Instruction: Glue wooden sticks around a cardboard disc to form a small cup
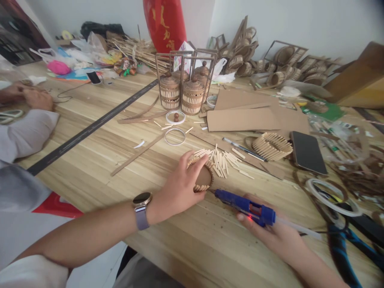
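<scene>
My left hand [183,182], with a watch on its wrist, grips a small round cardboard piece [204,178] edged with short wooden sticks; its fingers partly cover the far and left edge. My right hand [270,230] is wrapped round a blue glue gun [246,206] with a red light and a pale glue stick at its back. The gun's nozzle points left, close to the round piece's near right edge; whether they touch is too small to tell. Just beyond the piece lies a loose pile of short wooden sticks [222,162].
Lidded baskets in frames [193,96] stand at the back centre. Cardboard sheets [243,120], a pen [240,147], a slatted ring [271,147] and a phone [308,153] lie beyond my right hand. Blue-handled pliers [340,252] are at the right. Another person's hands [37,98] are at the left.
</scene>
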